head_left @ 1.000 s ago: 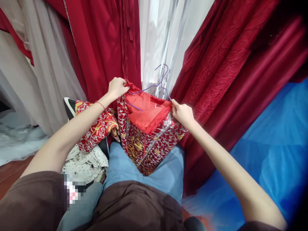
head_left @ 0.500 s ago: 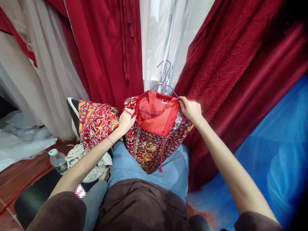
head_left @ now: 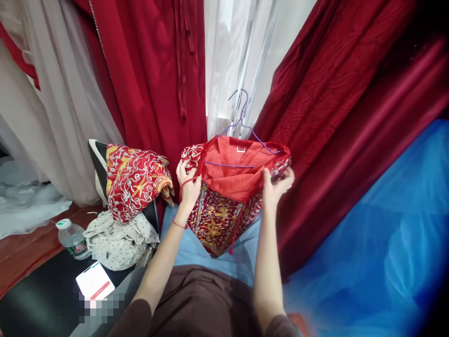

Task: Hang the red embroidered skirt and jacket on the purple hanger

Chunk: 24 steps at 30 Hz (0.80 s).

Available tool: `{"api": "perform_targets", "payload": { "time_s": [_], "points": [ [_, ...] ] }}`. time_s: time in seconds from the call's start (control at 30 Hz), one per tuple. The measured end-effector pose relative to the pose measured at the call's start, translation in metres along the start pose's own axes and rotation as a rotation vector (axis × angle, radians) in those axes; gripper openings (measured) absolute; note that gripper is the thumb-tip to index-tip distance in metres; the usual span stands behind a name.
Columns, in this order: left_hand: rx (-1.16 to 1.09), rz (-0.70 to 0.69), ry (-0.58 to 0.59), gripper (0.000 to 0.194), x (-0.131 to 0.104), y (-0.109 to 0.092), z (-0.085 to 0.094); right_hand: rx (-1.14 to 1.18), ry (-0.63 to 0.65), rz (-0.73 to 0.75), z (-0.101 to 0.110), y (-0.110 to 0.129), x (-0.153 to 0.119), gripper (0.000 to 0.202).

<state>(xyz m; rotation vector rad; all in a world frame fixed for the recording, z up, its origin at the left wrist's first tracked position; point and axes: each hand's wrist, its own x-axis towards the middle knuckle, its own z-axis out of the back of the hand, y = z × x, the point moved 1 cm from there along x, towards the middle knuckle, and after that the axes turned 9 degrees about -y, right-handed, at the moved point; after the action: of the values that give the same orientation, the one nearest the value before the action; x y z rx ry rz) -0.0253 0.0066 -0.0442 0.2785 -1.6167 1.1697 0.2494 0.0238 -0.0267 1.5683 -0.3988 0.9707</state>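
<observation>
A red jacket with silver and gold embroidery hangs in front of my lap, its neck open to show a plain red lining. Inside the neck sits a purple wire hanger, its hook standing up free. My left hand is closed on the jacket's left front edge, and a thin red cord lies by its fingers. At the right shoulder my right hand grips the fabric, thumb on the inner side and fingers outside. A red tassel dangles from the front edge.
Left of me, a second embroidered red piece lies over a chair back. Nearby are a spotted cloth, a plastic bottle and a lit phone on a black seat. Red gowns and a blue tulle gown hang around.
My right hand has moved from the neck edge at the hanger's arm down onto the shoulder fabric. The neck is spread wider, and the hanger's right arm now lies inside it.
</observation>
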Motion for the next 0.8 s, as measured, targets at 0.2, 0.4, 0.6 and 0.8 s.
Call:
{"api": "perform_targets", "payload": {
  "time_s": [0.2,0.4,0.6,0.8],
  "points": [
    [-0.035,-0.046,0.035,0.017,0.01,-0.004,0.014,0.291,0.268,-0.381,-0.022,0.022,-0.075,0.074],
    [-0.102,-0.073,0.024,0.028,0.018,-0.011,0.029,0.281,0.344,-0.137,-0.026,0.058,-0.017,0.05],
    [-0.318,0.234,0.033,0.033,0.069,0.001,0.013,0.235,0.382,0.065,-0.033,0.08,0.038,0.032],
    [-0.454,0.565,0.107,0.034,0.112,0.019,-0.024,0.086,0.31,0.194,-0.037,0.073,0.058,0.025]
  ]
}}
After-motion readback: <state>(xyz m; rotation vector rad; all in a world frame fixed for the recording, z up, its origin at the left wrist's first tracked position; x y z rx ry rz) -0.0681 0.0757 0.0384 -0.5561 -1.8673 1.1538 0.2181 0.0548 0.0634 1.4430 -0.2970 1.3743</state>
